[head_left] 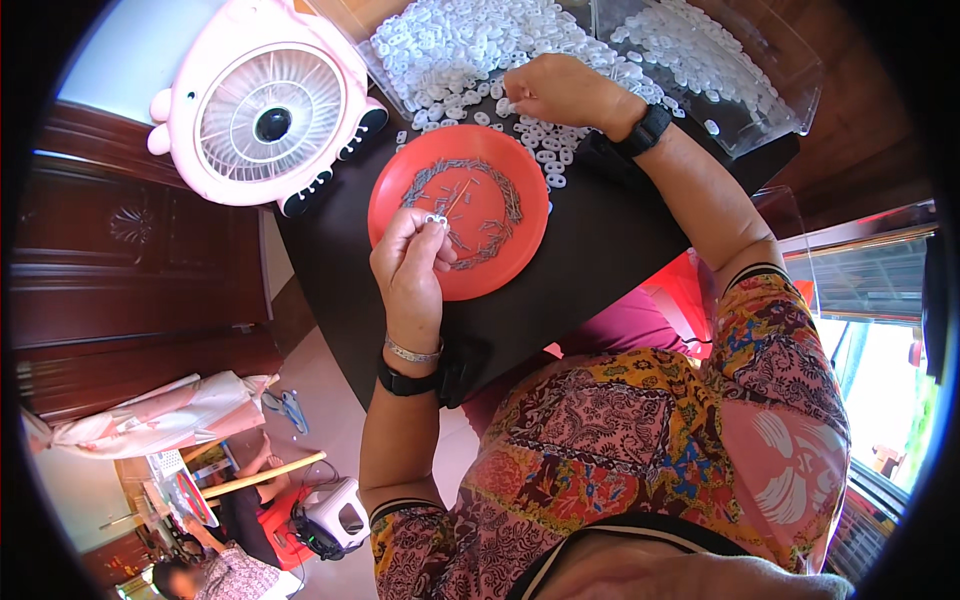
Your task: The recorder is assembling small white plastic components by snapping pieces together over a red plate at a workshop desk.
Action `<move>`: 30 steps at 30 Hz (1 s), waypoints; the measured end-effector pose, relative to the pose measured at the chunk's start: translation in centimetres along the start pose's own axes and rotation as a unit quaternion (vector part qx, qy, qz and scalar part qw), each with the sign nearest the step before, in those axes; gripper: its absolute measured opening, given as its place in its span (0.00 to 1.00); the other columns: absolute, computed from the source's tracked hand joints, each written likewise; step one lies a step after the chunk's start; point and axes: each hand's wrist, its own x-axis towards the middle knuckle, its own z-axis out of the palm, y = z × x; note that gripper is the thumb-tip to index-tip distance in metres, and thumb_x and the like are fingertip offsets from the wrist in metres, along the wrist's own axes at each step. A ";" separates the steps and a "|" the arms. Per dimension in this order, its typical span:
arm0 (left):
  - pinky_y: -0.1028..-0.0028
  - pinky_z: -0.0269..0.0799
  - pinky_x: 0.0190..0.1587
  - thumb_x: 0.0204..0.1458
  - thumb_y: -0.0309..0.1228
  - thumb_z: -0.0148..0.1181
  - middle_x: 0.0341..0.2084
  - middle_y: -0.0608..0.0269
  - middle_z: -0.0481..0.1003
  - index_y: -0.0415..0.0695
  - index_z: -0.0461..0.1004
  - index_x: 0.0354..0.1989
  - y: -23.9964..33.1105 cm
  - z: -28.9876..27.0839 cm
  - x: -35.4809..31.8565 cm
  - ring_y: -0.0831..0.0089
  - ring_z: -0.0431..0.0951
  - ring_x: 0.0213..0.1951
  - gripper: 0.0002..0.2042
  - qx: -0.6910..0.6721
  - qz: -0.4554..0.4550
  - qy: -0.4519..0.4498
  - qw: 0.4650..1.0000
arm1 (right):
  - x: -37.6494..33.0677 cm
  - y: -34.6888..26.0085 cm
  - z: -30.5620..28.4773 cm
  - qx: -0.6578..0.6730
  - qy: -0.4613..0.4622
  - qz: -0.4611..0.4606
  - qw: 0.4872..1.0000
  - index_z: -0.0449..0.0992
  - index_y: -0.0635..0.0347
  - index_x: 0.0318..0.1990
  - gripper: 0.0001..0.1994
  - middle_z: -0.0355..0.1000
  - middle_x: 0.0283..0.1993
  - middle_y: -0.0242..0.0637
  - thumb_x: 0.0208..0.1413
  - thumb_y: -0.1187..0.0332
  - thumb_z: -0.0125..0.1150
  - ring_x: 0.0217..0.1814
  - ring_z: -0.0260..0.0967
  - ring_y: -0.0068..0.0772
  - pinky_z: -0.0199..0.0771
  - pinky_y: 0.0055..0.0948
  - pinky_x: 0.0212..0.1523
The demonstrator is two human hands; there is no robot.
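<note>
My left hand [410, 265] pinches a small white two-hole plastic piece [436, 221] above a shallow red plastic bowl [390, 180]. A thin orange-brown stick [459, 196] slants up from the fingertips; I cannot tell whether the hand grips it too. Many short grey metal pins [508, 190] lie in a rough ring inside the bowl. Farther back and to the right, my right hand [565, 93] is closed, fingertips down at the front edge of a heap of similar white plastic pieces [470, 45]. What those fingers hold, if anything, is hidden.
A pink animal-shaped fan [180, 110] stands left of the bowl on the dark table [590, 250]. At the back right, a clear plastic bin [770, 125] contains more white pieces. Another person [245, 570] is low at the far left, near a white-and-grey machine [335, 515].
</note>
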 end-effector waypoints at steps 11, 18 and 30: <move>0.81 0.62 0.24 0.54 0.27 0.50 0.18 0.64 0.71 0.38 0.70 0.28 0.1 0.0 0.1 0.80 0.70 0.21 0.06 -0.071 -0.015 0.026 0.997 | 0.1 -6.9 -2.2 0.535 -0.087 0.062 0.838 0.75 0.62 0.39 0.07 0.75 0.31 0.30 0.54 0.70 0.60 0.31 0.69 0.16 0.70 0.18 0.33; 0.81 0.66 0.26 0.55 0.27 0.49 0.23 0.62 0.74 0.37 0.71 0.30 0.3 0.2 0.1 0.78 0.73 0.24 0.07 -0.084 -0.018 0.015 0.996 | -0.6 -9.4 -1.5 0.587 -0.140 0.054 0.796 0.73 0.65 0.43 0.08 0.74 0.34 0.29 0.56 0.74 0.56 0.32 0.67 0.12 0.67 0.14 0.33; 0.81 0.66 0.27 0.55 0.27 0.47 0.23 0.61 0.74 0.37 0.70 0.31 0.0 0.3 0.1 0.78 0.72 0.24 0.07 -0.113 0.001 0.011 0.993 | -1.0 -10.7 -1.2 0.592 -0.145 0.050 0.791 0.75 0.63 0.45 0.10 0.74 0.35 0.28 0.56 0.73 0.59 0.31 0.66 0.13 0.68 0.16 0.34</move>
